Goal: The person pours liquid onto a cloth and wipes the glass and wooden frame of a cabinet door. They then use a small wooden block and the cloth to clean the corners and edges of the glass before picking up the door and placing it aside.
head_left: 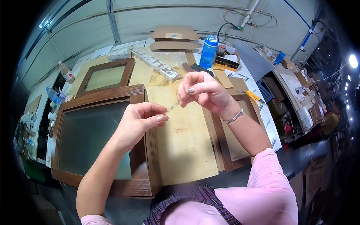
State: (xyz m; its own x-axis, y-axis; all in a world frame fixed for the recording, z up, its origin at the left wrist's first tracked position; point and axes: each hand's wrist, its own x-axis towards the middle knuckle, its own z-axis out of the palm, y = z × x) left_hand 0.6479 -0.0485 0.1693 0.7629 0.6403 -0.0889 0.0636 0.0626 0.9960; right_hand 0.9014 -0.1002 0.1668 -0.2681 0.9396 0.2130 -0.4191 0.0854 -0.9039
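Note:
Between my two hands stretches a thin clear label strip [171,108] with dark printing along it. One end is pinched in the fingertips of my left hand [140,122]. My right hand [205,92], wearing a silver bracelet, pinches the other end a little higher and farther off. Beneath the strip lies a pale yellow board [185,146]. To the left, near my left forearm, is a brown wooden frame [138,172] around a dark glass pane [90,131]. Another brown frame [243,163] lies under my right forearm.
A smaller framed panel [127,73] lies at the far left. Behind my hands are a long wrapped bundle [155,63], a blue bottle [208,52] and a cardboard box [174,33]. A yellow-handled tool [253,96] sits at the right. A person [330,122] is far right.

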